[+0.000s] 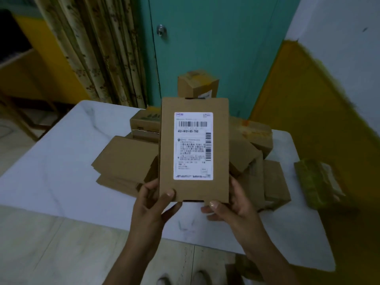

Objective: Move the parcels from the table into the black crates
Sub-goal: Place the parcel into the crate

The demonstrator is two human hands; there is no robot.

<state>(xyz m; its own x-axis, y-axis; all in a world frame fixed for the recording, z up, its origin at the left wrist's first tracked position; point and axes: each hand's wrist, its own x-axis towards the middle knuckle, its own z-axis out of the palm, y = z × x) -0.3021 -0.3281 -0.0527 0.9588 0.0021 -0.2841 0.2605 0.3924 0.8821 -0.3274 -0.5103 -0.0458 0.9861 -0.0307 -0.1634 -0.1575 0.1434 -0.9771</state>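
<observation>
A flat brown cardboard parcel (194,188) with a white shipping label is held upright above the table, label facing me. My left hand (153,204) grips its lower left corner, thumb on the front. At the lower right corner my right hand (232,204) holds it, thumb against the bottom edge. Behind it, several more brown parcels (125,161) lie heaped on the white marble-look table (61,161). One small box (197,83) sits on top of the heap at the back. No black crate is in view.
A greenish wrapped parcel (316,184) lies near the table's right edge. A teal door (216,38) and a patterned curtain (92,48) stand behind the table, a yellow wall to the right. Pale floor tiles and my feet show below the table's near edge.
</observation>
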